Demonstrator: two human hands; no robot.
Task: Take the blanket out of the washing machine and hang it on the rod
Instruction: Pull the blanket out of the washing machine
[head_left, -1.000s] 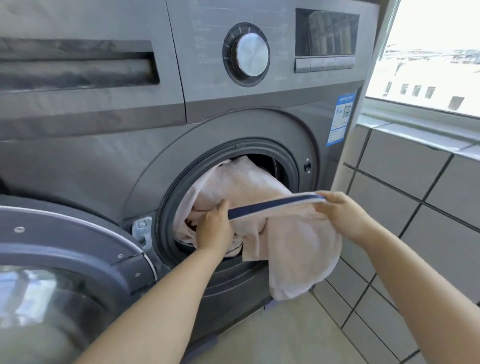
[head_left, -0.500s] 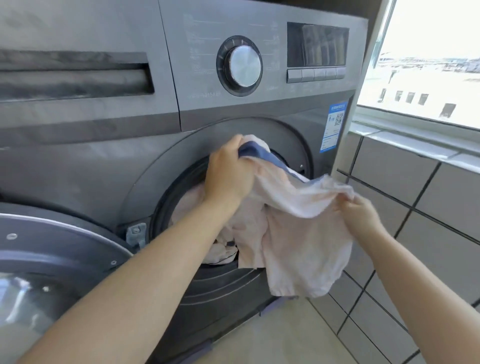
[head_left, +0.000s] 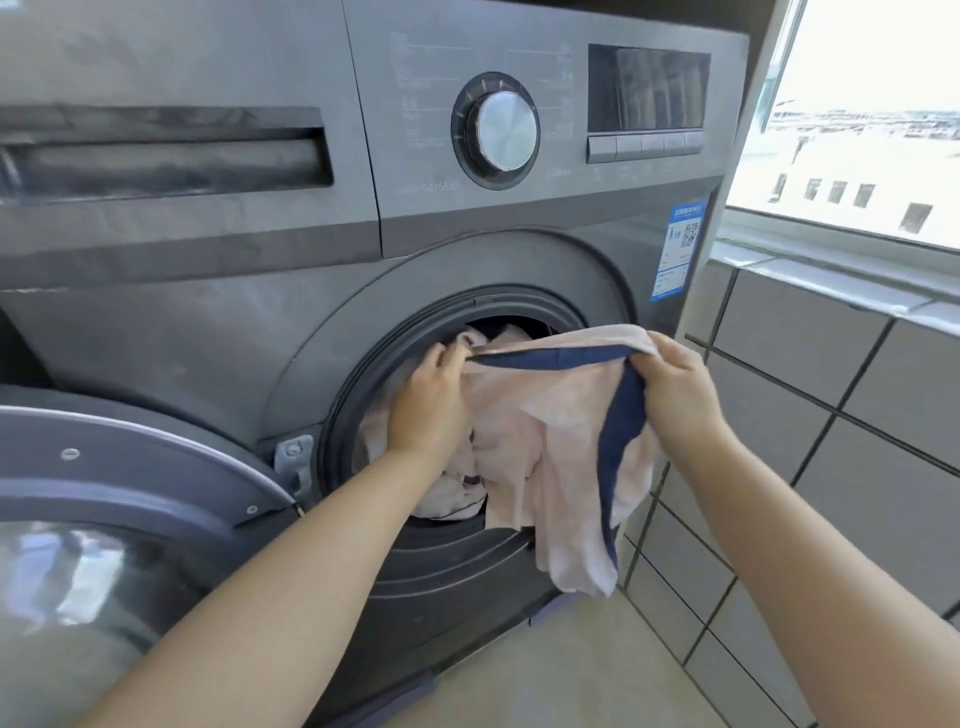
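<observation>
Two hands at work mid-frame: left hand (head_left: 431, 400) pinching the navy-trimmed edge of the pale pink blanket (head_left: 561, 457) at the drum mouth, right hand (head_left: 680, 384) gripping the same edge further right. Blanket half out of the grey washing machine (head_left: 218, 291), bulk inside the opening, one fold hanging toward lower centre. Extraction step under way. Next: pull the remainder clear. No rod in view.
</observation>
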